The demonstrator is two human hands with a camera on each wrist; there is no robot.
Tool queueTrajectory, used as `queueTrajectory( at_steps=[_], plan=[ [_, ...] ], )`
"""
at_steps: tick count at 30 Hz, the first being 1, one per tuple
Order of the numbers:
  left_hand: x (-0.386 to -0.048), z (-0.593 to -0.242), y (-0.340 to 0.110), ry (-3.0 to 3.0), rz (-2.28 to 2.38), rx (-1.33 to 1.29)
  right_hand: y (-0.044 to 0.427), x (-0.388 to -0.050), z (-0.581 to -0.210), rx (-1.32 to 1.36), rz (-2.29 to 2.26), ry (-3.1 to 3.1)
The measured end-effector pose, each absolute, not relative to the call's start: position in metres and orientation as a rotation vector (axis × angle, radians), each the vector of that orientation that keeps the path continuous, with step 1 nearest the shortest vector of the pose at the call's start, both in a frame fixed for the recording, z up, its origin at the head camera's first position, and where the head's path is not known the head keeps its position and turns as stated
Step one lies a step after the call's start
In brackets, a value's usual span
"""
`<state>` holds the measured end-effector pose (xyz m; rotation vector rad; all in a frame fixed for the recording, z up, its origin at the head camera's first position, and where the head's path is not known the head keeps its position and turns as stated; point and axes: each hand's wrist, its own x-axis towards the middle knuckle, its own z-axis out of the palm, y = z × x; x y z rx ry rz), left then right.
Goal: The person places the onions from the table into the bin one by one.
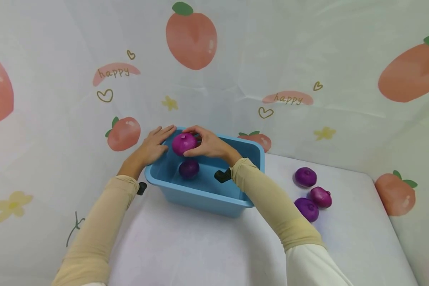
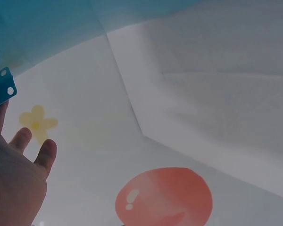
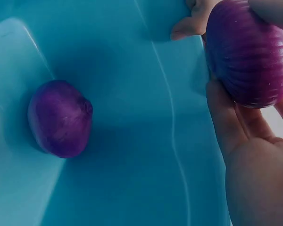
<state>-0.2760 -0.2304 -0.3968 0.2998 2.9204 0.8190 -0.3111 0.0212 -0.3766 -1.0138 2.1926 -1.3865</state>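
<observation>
A blue plastic basin [image 1: 203,200] stands on the white surface. Above its left part my right hand [image 1: 211,145] grips a bright purple onion [image 1: 183,144], thumb on the near side and fingers on the far side. The right wrist view shows this ribbed onion [image 3: 247,56] held off the basin floor. A second, darker onion [image 1: 189,169] lies on the bottom just below. My left hand [image 1: 151,147] rests at the basin's left rim with its fingers spread and fairly straight. In the left wrist view, that hand [image 2: 16,179] touches a blue edge with holes.
Several purple things lie right of the basin: an onion [image 1: 305,177] at the back, a pinker one [image 1: 321,197] and another [image 1: 306,209] partly behind the right sleeve. A white cloth wall [image 1: 218,99] with printed fruit rises close behind the basin.
</observation>
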Motion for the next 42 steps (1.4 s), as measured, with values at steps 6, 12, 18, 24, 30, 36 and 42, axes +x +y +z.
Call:
queueTrajectory(
  at_steps=[6,12,18,24,30,36,42],
  plan=[
    [-0.276,-0.396,-0.230,2.921,0.826,0.311,0.021,-0.310,-0.384,-0.988,-1.378,2.166],
    [-0.276,-0.397,-0.231,2.927,0.815,0.316,0.021,-0.310,-0.393,-0.928,-1.223,2.243],
    [-0.276,-0.397,-0.232,2.926,0.828,0.311,0.017,-0.308,-0.401,-0.953,-1.008,2.292],
    [-0.276,-0.398,-0.232,2.929,0.833,0.313,0.009,-0.303,-0.410,-1.050,-0.802,2.247],
    [-0.276,-0.399,-0.231,2.931,0.851,0.318,0.004,-0.297,-0.420,-1.091,-0.675,2.194],
    [-0.275,-0.399,-0.231,2.932,0.857,0.311,0.002,-0.296,-0.426,-1.084,-0.666,2.187],
    [-0.275,-0.398,-0.231,2.931,0.845,0.302,0.002,-0.296,-0.425,-1.097,-0.683,2.192]
  ],
)
